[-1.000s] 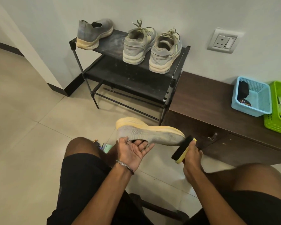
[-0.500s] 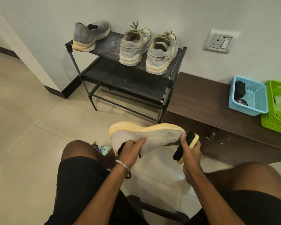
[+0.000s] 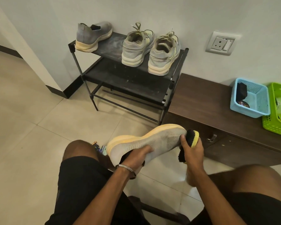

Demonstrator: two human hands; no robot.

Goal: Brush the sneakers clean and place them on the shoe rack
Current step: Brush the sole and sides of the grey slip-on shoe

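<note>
Above the lap, between the knees: one grey knit sneaker [image 3: 146, 140] with a yellow sole, held tilted, sole turned up and away, toe pointing right. Left hand [image 3: 136, 158], bracelet at the wrist, has its grip clenched around the collar of this sneaker, fingers curled into the opening. Right hand [image 3: 192, 153] has its grip clenched around a brush [image 3: 190, 143] with yellow back and black bristles; the bristles touch the sneaker's toe.

Against the wall, on the tiled floor [image 3: 23, 127]: black metal shoe rack [image 3: 173, 78], two shelves. Top shelf carries the matching grey slip-on sneaker [image 3: 92, 36] at the left end, heel toward the viewer, and a laced grey pair [image 3: 151, 47] side by side at the right end, heels outward. Lower shelf dusty.

Just beside the rack, to the right: dark wooden cabinet, its tabletop [image 3: 201, 98] bearing a blue basket [image 3: 250, 101] with a dark item inside and a green basket [image 3: 277, 111] touching it at the right.

On the wall above the cabinet: white socket plate [image 3: 221, 43].
</note>
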